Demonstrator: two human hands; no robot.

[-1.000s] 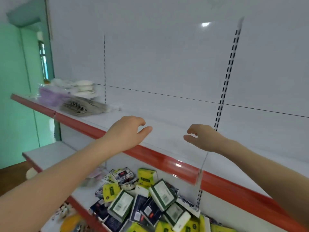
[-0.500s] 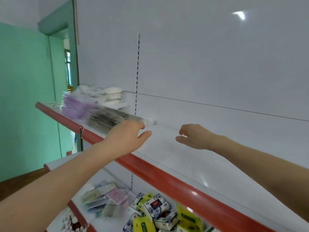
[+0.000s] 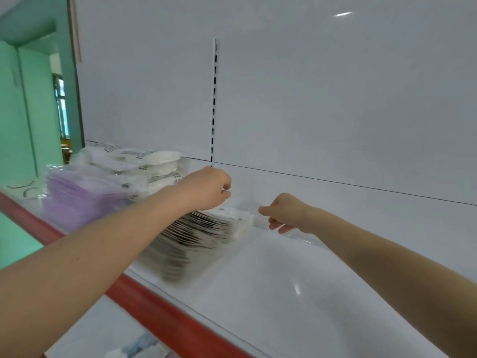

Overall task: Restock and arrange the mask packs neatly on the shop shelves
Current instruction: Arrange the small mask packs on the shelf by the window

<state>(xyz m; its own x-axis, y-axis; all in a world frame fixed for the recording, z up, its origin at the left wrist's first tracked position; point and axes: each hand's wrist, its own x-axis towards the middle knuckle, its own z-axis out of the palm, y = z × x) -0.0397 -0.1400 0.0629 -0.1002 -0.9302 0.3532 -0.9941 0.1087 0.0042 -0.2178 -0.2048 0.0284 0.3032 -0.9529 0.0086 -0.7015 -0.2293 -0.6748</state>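
- Left grip (image 3: 209,188): fingers curled in, thumb against index. It sits over the far top end of the grey mask pack (image 3: 196,241). Contact is hidden under the hand, so I can't tell if it holds the pack.
- Right grip (image 3: 286,211): fingers curled, pinching the clear wrapper flap at the pack's right end, centre of the frame.
- The grey mask pack is a clear-wrapped stack of dark-and-white masks. It lies flat on the shelf (image 3: 296,285), running from the red front edge (image 3: 160,308) back toward the rear panel. It's motion-blurred.
- Purple mask pack (image 3: 80,200): left of the grey one, just beside it, also flat on the shelf.
- White mask packs (image 3: 144,161): piled behind the purple pack against the rear panel, left of centre.
- Slotted upright (image 3: 213,104): vertical on the white rear panel, directly above the left grip.
- Both bare forearms enter from the bottom corners of the frame and reach in over the shelf.
- Green wall (image 3: 15,125) is at the far left.
- Lower shelf at bottom centre holds some blurred packets (image 3: 139,350); I can't identify them.
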